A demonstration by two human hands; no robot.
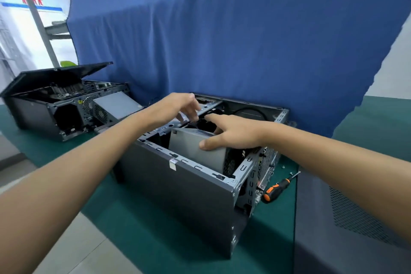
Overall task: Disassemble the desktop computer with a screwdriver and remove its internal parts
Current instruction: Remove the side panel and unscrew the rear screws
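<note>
Farthest left, a second opened black computer case (42, 115) sits at the far corner of the green worktop (155, 240). Mid-worktop, the left hand (178, 104) curls into the dark grey open desktop case (178, 187), grasp unclear; the right hand (233, 134) grips its grey metal power-supply box (193, 153). Rightward lies an orange-and-black screwdriver (277, 188).

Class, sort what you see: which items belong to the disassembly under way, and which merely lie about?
In use: open dark grey computer case; grey metal power supply box; left hand; right hand; orange-and-black screwdriver.
Lying about: second opened black case; blue cloth backdrop.
</note>
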